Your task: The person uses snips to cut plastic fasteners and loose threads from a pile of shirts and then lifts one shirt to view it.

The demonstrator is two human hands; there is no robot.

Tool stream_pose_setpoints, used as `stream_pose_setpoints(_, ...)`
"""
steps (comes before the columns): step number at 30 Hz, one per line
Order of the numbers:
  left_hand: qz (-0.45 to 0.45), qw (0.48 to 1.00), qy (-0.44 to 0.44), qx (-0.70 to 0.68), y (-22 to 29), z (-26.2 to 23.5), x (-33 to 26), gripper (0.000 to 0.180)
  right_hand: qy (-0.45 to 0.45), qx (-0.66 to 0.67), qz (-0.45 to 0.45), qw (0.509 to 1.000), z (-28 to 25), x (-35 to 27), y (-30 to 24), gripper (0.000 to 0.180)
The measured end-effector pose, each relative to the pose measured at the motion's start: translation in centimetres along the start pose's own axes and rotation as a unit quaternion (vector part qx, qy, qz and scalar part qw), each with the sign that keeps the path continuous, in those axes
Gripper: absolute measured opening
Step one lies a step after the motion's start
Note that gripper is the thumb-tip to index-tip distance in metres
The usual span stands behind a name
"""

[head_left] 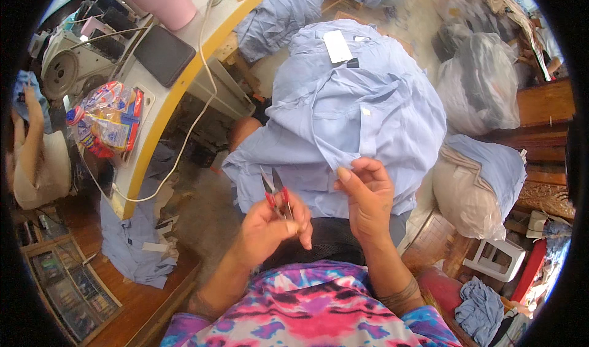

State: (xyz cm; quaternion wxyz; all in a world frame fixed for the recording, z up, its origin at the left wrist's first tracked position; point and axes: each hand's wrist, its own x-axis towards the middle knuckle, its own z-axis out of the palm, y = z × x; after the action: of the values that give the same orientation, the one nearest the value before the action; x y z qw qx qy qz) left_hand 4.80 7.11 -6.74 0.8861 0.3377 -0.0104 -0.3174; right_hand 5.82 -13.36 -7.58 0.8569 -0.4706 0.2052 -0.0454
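A pile of light blue shirts [392,95] rests in front of me, over my lap. My left hand [273,224] is closed around small thread snips [277,195] with red grips, their two pointed blades spread apart and pointing away from me. With thumb and forefinger, my right hand [368,196] pinches the edge of the top shirt near its open neckline and placket. A white paper tag [337,47] lies on the shirts farther up, beside a small black label [352,63].
At left stands a yellow-edged sewing table [184,95] with a dark phone [164,56], a pink container [161,3] and a plastic packet [107,120]. A white cable [205,95] hangs off it. Plastic-wrapped bundles [478,83] and a white stool [496,259] are at right. Another person's arm [30,144] shows far left.
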Motion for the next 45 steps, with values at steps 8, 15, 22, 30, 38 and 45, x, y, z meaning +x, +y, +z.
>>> stream_pose_setpoints(8,0.021,0.993,0.031,0.109,2.9,3.5,3.8,0.045,-0.011,0.180,0.083,0.980,0.1,-0.6,-2.1,0.031)
stream_pose_setpoints(15,-0.049,0.986,0.068,0.145,1.9,5.7,4.2,0.069,-0.052,0.265,0.155,0.950,-0.4,0.0,-1.7,0.028)
stream_pose_setpoints(22,-0.102,0.988,0.074,0.085,1.6,6.6,3.5,0.062,-0.083,0.314,0.216,0.921,-0.2,0.3,-2.2,0.026)
stream_pose_setpoints(30,-0.134,0.989,0.052,0.020,2.2,7.5,3.7,0.035,-0.038,0.302,0.225,0.926,0.6,-0.2,-2.1,0.025)
stream_pose_setpoints(38,-0.139,0.989,0.045,0.015,2.1,7.5,3.4,0.038,-0.095,0.350,0.222,0.905,0.4,-0.2,-1.6,0.024)
stream_pose_setpoints(45,-0.138,0.989,0.034,0.033,2.3,6.9,3.5,0.048,-0.077,0.319,0.210,0.921,0.8,-0.4,-1.6,0.023)
